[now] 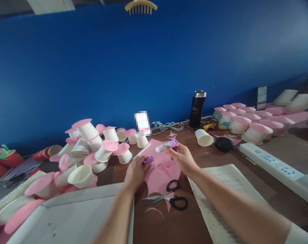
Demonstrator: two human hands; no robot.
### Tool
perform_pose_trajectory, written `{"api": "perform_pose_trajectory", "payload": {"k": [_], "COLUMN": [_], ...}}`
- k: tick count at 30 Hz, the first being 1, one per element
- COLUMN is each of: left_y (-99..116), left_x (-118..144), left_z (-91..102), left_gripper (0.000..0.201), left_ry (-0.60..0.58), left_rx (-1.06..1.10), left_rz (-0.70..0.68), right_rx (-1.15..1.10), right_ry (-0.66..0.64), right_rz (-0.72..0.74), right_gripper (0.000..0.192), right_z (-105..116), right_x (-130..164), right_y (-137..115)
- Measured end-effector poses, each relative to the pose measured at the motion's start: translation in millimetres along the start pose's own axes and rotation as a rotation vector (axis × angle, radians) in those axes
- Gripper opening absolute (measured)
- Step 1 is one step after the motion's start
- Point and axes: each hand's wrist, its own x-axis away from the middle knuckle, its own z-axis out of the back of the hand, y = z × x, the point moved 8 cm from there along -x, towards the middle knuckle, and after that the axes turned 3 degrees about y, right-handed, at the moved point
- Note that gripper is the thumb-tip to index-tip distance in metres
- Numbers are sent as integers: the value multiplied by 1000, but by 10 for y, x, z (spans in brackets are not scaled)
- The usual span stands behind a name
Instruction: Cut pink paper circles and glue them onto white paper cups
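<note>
In my right hand [183, 157] is a glue stick [165, 146] with a clear-and-purple barrel, held tilted above the pink paper. My left hand [136, 171] closes around a purple cap [149, 160], apart from the glue stick. A thin white stick or pen [143, 150] shows just beyond the left fingers. Under both hands lies a cut sheet of pink paper [154, 179]. Black-handled scissors [166, 196] rest partly on its near end, blades pointing left. Curved pink scraps [155, 210] lie beside them.
White paper cups with pink discs [103, 152] crowd the left; more capped cups [257, 130] stand right. A black flask [197, 108], a cup on its side [204, 138], a black mouse [224, 144] and a power strip [273, 166] are on the right. A white box [87, 217] lies near left.
</note>
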Motion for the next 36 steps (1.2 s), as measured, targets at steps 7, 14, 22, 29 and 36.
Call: {"api": "perform_pose_trajectory", "payload": {"k": [7,14,22,29,36], "left_y": [-17,25,-43,129,450], "left_x": [-13,-87,-168,-127,90], "left_z": [-17,-19,98,-11,-174], "left_gripper": [28,26,21,29,19], "left_ry": [44,64,-13,-19,-28], "left_rx": [15,-86,-307,-345,-451], "left_rz": [85,111,199,63,-80], "right_rx": [-43,-56,-1,21,-118], "right_ry": [55,40,61,50,92], "right_rz": [18,43,47,79,-199], "right_gripper": [36,33,35,35,41], "right_z": [79,88,137,126,217], "right_x": [-57,-56,-113,-106,-157], "right_y": [43,45,128,132,275]}}
